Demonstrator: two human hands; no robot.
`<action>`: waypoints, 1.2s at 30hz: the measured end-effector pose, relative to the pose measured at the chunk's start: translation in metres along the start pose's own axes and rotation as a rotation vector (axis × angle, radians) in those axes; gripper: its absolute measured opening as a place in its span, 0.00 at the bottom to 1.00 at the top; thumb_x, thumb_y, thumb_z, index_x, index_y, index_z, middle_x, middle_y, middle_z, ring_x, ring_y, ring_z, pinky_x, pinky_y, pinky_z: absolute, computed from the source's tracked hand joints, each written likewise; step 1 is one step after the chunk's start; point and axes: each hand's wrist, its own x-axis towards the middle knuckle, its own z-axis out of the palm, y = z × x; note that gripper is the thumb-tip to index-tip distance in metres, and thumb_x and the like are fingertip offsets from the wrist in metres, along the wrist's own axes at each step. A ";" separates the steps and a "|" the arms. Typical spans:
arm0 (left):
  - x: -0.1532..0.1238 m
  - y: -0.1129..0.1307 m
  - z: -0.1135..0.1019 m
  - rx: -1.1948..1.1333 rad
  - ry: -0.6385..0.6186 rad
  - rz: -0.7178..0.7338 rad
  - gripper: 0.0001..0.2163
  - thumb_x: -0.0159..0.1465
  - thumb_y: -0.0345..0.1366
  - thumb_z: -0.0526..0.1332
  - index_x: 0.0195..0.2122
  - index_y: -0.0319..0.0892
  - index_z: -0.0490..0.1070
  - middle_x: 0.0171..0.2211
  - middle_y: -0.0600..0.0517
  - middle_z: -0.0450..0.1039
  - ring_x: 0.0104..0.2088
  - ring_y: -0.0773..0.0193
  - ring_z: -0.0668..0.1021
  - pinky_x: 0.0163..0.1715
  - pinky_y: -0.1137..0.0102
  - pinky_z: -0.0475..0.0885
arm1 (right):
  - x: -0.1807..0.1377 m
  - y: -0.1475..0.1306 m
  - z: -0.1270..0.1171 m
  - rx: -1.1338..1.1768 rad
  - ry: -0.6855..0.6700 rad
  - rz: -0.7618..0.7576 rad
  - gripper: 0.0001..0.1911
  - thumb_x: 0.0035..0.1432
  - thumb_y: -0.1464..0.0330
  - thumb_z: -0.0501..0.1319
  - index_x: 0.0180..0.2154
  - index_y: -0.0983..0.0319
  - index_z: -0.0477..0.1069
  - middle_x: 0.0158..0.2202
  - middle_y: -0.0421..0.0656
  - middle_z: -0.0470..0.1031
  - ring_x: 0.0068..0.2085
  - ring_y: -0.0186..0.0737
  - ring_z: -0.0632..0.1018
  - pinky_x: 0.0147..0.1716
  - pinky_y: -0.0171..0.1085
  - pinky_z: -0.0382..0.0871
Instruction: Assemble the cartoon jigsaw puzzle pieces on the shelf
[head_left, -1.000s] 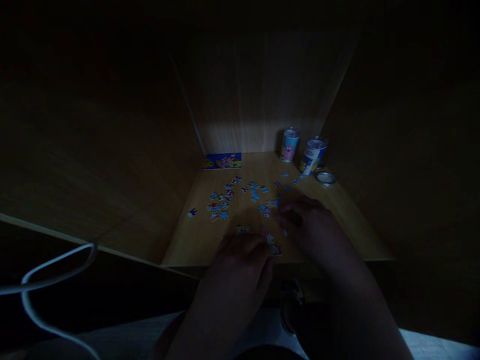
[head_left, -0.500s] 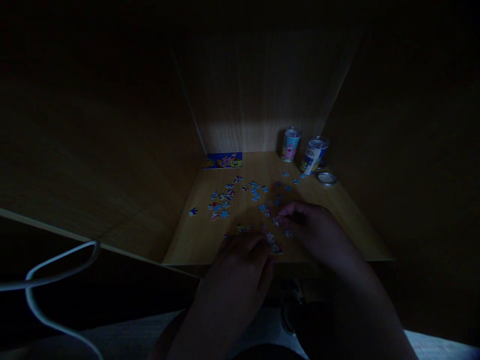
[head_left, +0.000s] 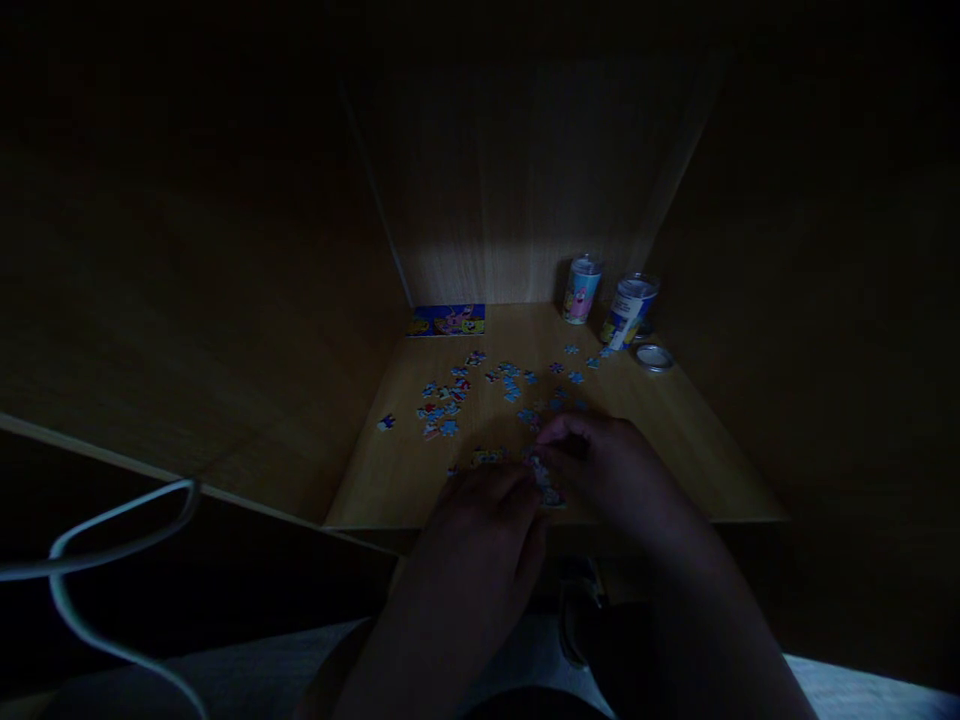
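In the dim head view, my left hand [head_left: 487, 505] rests at the shelf's front edge, fingers curled over a few joined puzzle pieces [head_left: 551, 494]; its fingertips are partly hidden. From the right, my right hand [head_left: 600, 455] reaches in with thumb and index finger pinched on a small puzzle piece, mostly covered by the fingers, right above the joined pieces. A yellow joined strip of puzzle pieces [head_left: 489, 456] lies just beyond my left knuckles. Loose blue puzzle pieces [head_left: 511, 388] are scattered farther back, and a further group of mixed pieces [head_left: 442, 410] lies to the left.
Two printed cans [head_left: 580, 290] with clear tops stand at the back right, a round metal lid [head_left: 654, 357] in front of them. A colourful picture card [head_left: 448, 320] lies at the back left. Wooden walls enclose the shelf [head_left: 397, 480]. A white cable [head_left: 112, 550] loops at lower left.
My right hand has moved left and slightly nearer, carrying the pinched puzzle piece to the joined pieces by my left hand. My left hand has stayed almost still.
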 end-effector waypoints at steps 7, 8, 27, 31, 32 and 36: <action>0.001 0.001 0.000 -0.019 0.012 0.003 0.11 0.73 0.27 0.64 0.54 0.44 0.78 0.58 0.47 0.81 0.58 0.50 0.82 0.62 0.46 0.80 | -0.001 -0.002 -0.002 -0.101 0.010 -0.024 0.07 0.67 0.73 0.65 0.37 0.56 0.80 0.38 0.38 0.86 0.38 0.39 0.85 0.39 0.36 0.74; 0.001 0.001 0.000 -0.016 0.013 0.004 0.11 0.72 0.27 0.64 0.54 0.44 0.78 0.58 0.47 0.81 0.57 0.50 0.82 0.62 0.46 0.80 | -0.002 -0.002 -0.003 -0.111 0.009 -0.027 0.07 0.67 0.73 0.65 0.37 0.56 0.80 0.37 0.38 0.86 0.37 0.38 0.84 0.39 0.36 0.74; 0.001 0.001 0.000 0.018 -0.016 -0.021 0.12 0.74 0.28 0.63 0.55 0.45 0.78 0.58 0.48 0.81 0.58 0.51 0.81 0.64 0.46 0.78 | -0.006 0.005 -0.018 -0.270 0.114 -0.073 0.05 0.71 0.68 0.67 0.42 0.55 0.83 0.44 0.42 0.86 0.46 0.45 0.84 0.48 0.43 0.74; 0.002 0.005 -0.003 0.010 -0.031 -0.022 0.11 0.73 0.26 0.62 0.54 0.44 0.78 0.56 0.48 0.81 0.55 0.51 0.82 0.61 0.46 0.79 | -0.005 0.002 -0.005 -0.308 0.031 -0.123 0.01 0.69 0.67 0.71 0.41 0.55 0.83 0.42 0.42 0.86 0.47 0.47 0.84 0.49 0.44 0.75; 0.002 0.005 -0.004 0.009 -0.030 -0.022 0.11 0.73 0.27 0.62 0.54 0.44 0.78 0.56 0.48 0.81 0.55 0.51 0.82 0.61 0.45 0.79 | -0.004 0.002 -0.001 -0.331 0.038 -0.126 0.01 0.68 0.68 0.72 0.41 0.55 0.83 0.42 0.43 0.86 0.47 0.48 0.84 0.49 0.45 0.75; 0.001 0.004 -0.003 0.010 -0.017 -0.016 0.11 0.73 0.27 0.62 0.53 0.43 0.78 0.54 0.47 0.81 0.55 0.51 0.82 0.60 0.45 0.80 | -0.002 0.006 0.004 -0.343 0.056 -0.139 0.04 0.66 0.70 0.73 0.41 0.54 0.83 0.43 0.42 0.86 0.47 0.47 0.83 0.49 0.46 0.76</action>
